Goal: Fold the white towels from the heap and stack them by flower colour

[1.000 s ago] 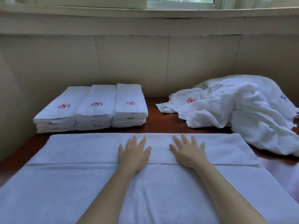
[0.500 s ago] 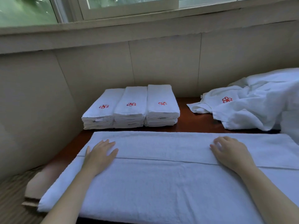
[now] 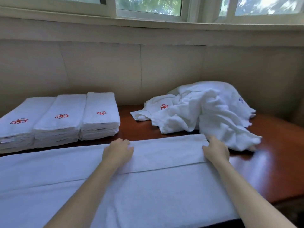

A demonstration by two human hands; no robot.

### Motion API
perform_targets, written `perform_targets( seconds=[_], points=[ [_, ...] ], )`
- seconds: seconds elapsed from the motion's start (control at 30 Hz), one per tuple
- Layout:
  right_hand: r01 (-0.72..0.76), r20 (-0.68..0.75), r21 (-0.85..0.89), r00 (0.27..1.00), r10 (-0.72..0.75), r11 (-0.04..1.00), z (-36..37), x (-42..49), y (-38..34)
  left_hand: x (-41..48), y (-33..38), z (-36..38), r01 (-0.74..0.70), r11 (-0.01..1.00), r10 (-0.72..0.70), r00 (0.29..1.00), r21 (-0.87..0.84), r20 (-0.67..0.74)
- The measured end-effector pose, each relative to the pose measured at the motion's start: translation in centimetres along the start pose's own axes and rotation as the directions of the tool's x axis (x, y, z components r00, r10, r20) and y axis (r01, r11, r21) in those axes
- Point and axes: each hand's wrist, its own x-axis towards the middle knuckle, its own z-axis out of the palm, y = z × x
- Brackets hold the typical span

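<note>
wooden table (image 3: 271, 175), beige wall (image 3: 102, 71), window (image 3: 148, 5)

Daylit windows (image 3: 148, 5) above beige wall (image 3: 102, 71), glossy wooden table (image 3: 271, 158).

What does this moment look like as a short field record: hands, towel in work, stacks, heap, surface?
left hand: fingers curled over the far edge of the spread towel
right hand: grips the towel's far right corner
spread towel: flat across the near table, far part already folded over, no flower visible
folded stacks: three side by side at far left, red flower on each top
heap: crumpled at far right, one red flower and a blue mark showing
table: glossy reddish wood
</note>
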Motion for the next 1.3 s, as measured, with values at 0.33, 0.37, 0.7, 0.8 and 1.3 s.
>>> perform_targets(
  seconds=[0.33,0.37,0.7,0.8,1.3],
  points=[
    [0.043,-0.048,0.214,0.998,-0.033,0.976,-0.5,3.5,0.2,-0.7,3.9,3.4,-0.164,0.986,0.153,0.923,-0.003,-0.354],
    [0.045,-0.033,0.163,0.999,-0.040,0.986,-0.2,3.5,0.2,-0.8,3.8,3.3,-0.147,0.989,0.144,0.932,0.016,-0.332],
    [0.348,0.106,-0.396,0.936,-0.335,0.849,0.3,3.7,0.9,-0.7,1.4,3.6,-0.106,0.993,0.094,0.979,0.057,0.183],
    [0.253,0.052,-0.632,0.957,-0.286,0.733,-0.3,3.0,-1.4,-0.4,1.7,3.6,-0.067,0.994,0.049,0.981,0.091,0.187],
    [0.368,0.333,-0.227,0.899,-0.283,0.902,3.7,2.0,-2.6,-3.7,-11.7,0.1,0.136,0.979,-0.153,0.982,0.151,0.108]
  ],
)
